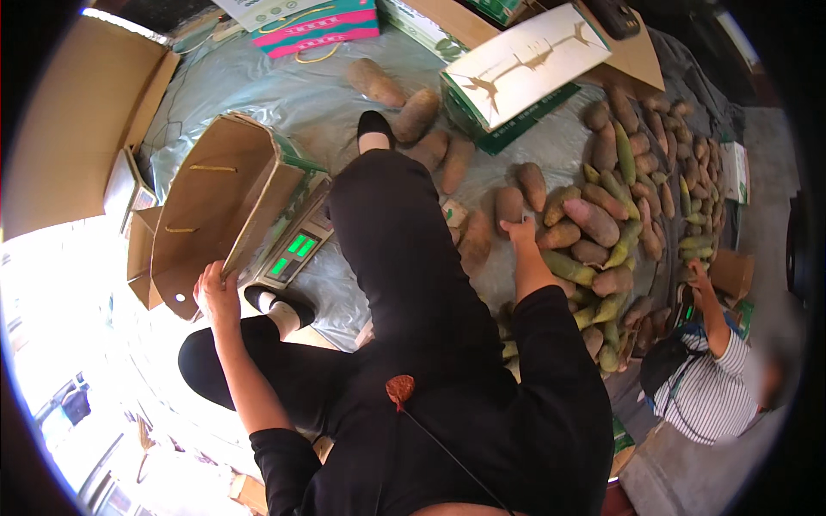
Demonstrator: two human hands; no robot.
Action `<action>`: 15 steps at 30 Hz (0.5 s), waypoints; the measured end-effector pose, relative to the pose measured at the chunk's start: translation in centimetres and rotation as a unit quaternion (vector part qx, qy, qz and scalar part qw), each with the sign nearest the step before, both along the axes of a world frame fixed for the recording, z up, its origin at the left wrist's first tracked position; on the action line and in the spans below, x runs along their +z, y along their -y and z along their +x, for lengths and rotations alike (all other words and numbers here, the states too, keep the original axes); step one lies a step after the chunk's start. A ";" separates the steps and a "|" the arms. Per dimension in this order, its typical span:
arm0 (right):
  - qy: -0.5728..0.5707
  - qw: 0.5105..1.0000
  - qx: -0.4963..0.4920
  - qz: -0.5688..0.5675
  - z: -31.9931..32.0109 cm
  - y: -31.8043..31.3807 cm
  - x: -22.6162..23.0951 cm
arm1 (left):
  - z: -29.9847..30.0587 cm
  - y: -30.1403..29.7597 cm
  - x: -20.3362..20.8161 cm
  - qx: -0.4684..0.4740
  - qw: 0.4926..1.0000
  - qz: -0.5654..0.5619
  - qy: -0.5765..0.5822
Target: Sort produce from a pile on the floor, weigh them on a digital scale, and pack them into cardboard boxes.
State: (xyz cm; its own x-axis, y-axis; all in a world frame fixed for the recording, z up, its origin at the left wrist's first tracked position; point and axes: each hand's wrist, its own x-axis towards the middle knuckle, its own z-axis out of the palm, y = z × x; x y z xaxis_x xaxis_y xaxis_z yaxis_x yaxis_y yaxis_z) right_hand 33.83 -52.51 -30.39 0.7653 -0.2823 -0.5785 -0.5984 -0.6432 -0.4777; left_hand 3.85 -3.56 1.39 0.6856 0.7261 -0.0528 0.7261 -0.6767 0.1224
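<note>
Beside the heap [594, 222], tuber [508, 204] is clamped in right hand [521, 230], box edge [268, 206] in left hand [218, 297]; picking seems underway, clean lift needed.

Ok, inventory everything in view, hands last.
Tubers: many, brown, mainly right
Green vegetables: many, green, among the tubers
Open carton: one, brown inside, left
Scale: at least one, grey, by the carton
Boxes: several, white and green, upper area
Cardboard: several pieces, brown, left and top
Handled bag: one, pink and teal, top
Plastic sheet: one, grey, under the tubers
Co-worker: one, striped top, lower right
Shoes: two, black, feet
Left hand: one, bare, on carton edge
Right hand: one, bare, touching a tuber
</note>
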 end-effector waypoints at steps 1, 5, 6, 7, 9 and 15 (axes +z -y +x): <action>0.011 1.000 -0.007 0.023 -0.1 -0.4 0.1 | 0.1 0.0 0.1 0.002 1.000 -0.005 -0.008; -0.017 0.998 0.030 0.043 -0.4 -3.2 2.8 | -0.1 -0.1 0.5 0.011 1.000 -0.003 -0.019; -0.034 0.998 0.050 0.007 -0.5 -5.0 4.7 | -0.9 -0.2 0.9 0.016 1.000 0.012 -0.020; -0.045 0.996 0.060 -0.038 -0.5 -5.5 6.1 | -0.7 -0.1 0.8 0.016 1.000 0.016 -0.019; -0.067 0.994 0.074 -0.038 0.8 -3.4 5.7 | 0.3 0.1 0.4 0.010 1.000 0.014 -0.013; -0.181 0.978 0.034 0.099 0.9 -4.6 9.6 | 0.2 0.2 1.2 0.023 1.000 0.011 -0.012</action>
